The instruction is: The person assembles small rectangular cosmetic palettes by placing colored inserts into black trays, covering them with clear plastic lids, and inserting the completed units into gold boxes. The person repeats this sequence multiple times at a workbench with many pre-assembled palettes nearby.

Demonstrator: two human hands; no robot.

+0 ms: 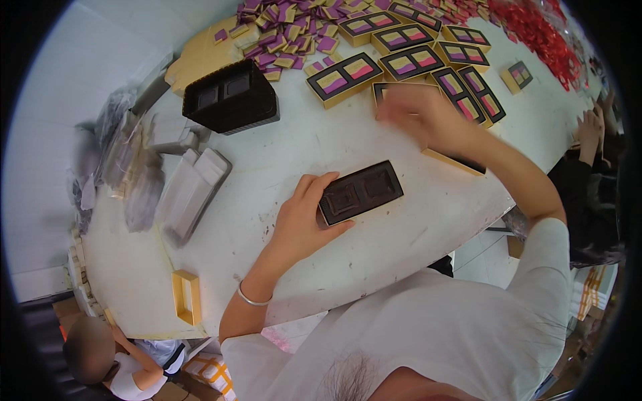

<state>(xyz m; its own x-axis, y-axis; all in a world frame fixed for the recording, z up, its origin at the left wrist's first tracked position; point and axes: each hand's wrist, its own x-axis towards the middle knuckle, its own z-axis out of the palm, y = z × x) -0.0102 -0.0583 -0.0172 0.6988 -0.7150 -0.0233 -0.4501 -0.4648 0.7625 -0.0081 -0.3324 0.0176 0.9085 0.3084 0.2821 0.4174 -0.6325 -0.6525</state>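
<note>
My left hand (301, 217) grips the left end of a small gold-edged box with a dark brown plastic tray (361, 192) inside. The tray has two square hollows. Its fingers lie along the far side and the thumb along the near side. My right hand (428, 117), smeared by motion, is over the near edge of a group of filled boxes; its fingers cannot be made out. Those gold boxes (344, 79) have black inserts, each with two purple, pink and gold squares. Below my right forearm lies another gold-edged box (455, 162), partly hidden.
A tall stack of dark trays (234, 100) stands at the far left. Purple-and-gold squares (287, 33) lie piled at the back, red wrapped pieces (542, 40) at the far right. White tray stacks (194, 194) and a gold box frame (186, 297) lie left. Other people sit at the table's ends.
</note>
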